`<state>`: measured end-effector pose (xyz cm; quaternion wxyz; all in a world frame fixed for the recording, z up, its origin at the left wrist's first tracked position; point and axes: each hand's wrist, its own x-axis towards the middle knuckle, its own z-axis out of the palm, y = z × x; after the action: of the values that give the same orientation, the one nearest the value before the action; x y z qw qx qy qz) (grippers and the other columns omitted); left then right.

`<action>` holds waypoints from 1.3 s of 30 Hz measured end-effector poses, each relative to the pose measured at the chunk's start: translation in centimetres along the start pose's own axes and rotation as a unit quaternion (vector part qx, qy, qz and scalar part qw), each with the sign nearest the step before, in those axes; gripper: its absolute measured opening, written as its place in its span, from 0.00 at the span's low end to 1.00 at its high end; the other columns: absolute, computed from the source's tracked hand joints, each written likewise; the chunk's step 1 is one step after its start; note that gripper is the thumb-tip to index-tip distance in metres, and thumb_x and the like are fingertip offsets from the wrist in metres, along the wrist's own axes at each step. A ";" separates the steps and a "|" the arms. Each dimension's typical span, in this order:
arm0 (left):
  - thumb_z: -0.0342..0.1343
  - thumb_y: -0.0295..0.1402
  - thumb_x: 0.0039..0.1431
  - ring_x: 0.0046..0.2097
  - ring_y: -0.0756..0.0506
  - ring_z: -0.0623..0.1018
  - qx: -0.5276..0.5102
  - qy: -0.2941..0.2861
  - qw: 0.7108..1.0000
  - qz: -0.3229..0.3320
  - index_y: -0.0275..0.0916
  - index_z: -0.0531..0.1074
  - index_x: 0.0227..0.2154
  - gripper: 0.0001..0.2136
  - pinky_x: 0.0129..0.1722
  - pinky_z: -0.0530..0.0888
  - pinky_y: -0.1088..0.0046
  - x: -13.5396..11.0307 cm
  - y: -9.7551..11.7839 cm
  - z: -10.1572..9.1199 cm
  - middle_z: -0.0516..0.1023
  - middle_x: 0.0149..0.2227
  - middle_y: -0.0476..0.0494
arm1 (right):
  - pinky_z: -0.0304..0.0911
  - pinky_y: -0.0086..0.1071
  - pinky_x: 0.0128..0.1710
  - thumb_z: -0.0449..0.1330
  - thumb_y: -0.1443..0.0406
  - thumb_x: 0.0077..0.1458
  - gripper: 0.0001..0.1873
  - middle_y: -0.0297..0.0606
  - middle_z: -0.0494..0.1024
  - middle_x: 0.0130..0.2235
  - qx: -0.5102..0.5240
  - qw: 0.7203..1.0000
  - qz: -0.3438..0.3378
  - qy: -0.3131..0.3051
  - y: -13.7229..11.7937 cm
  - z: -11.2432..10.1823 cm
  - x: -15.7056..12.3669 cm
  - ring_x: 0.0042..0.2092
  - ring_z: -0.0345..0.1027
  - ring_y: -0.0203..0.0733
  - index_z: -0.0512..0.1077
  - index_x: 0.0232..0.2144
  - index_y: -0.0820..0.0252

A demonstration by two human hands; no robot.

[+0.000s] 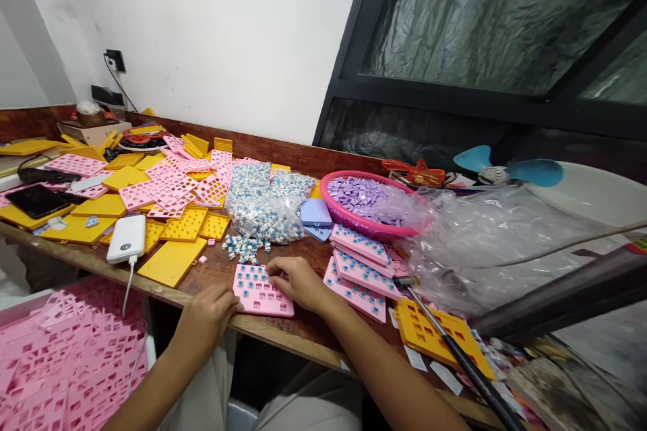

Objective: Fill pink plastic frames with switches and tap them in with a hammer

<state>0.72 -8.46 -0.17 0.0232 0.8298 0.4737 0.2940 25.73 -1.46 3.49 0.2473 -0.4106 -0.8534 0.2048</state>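
A pink plastic panel [275, 308] with square holes lies near the table's front edge, its upper left holes filled with small blue-and-white switches. My left hand [205, 318] grips the panel's left corner, fingers curled together. Over its upper right part bends my right hand [299, 283], fingertips pinched down at the holes; whatever they hold is hidden. Loose blue-and-white switches [245, 249] are heaped just behind the panel, spilling from a clear plastic bag [263, 205] full of them. To the right, several pink panels [361, 269] fitted with switches are stacked unevenly.
Yellow plates [172, 262] and loose pink panels cover the table's left side, with a white power bank [126, 239] and cable. A pink basket [331, 205] holds purple pieces. A black-handled tool [459, 353] lies across a yellow panel [439, 333]. Pink panels fill a bin [150, 343] below left.
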 end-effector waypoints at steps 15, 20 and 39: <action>0.54 0.39 0.67 0.44 0.42 0.78 -0.009 0.027 0.990 -0.135 0.42 0.77 0.41 0.09 0.43 0.71 0.68 6.4 -3.9 -1.1 0.81 0.44 0.43 | 0.62 0.29 0.38 0.63 0.76 0.53 0.10 0.34 0.80 0.34 -0.065 0.998 -0.007 0.009 0.0 0.6 0.0 0.36 0.73 0.40 0.76 0.32 0.57; 0.54 0.37 0.65 0.43 0.41 0.79 -0.003 -0.042 0.987 -0.153 0.41 0.77 0.36 0.08 0.40 0.69 0.69 8.3 -5.3 0.5 0.81 0.41 0.42 | 0.65 0.30 0.40 0.58 0.76 0.56 0.13 0.36 0.80 0.38 0.007 0.993 -0.003 0.121 1.9 -1.3 0.2 0.38 0.73 0.40 0.77 0.39 0.58; 0.57 0.32 0.61 0.42 0.44 0.77 -0.168 -0.064 0.981 -0.076 0.41 0.76 0.36 0.04 0.42 0.69 0.70 6.4 1.1 -0.2 0.78 0.39 0.44 | 0.65 0.35 0.48 0.60 0.73 0.61 0.11 0.42 0.78 0.42 -0.068 0.997 0.024 0.035 4.1 -1.7 0.6 0.45 0.73 0.44 0.80 0.43 0.60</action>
<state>3.93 -3.98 3.35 0.2149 0.7927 0.4768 0.3134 28.85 1.66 2.76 0.2439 -0.4535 -0.8462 0.1372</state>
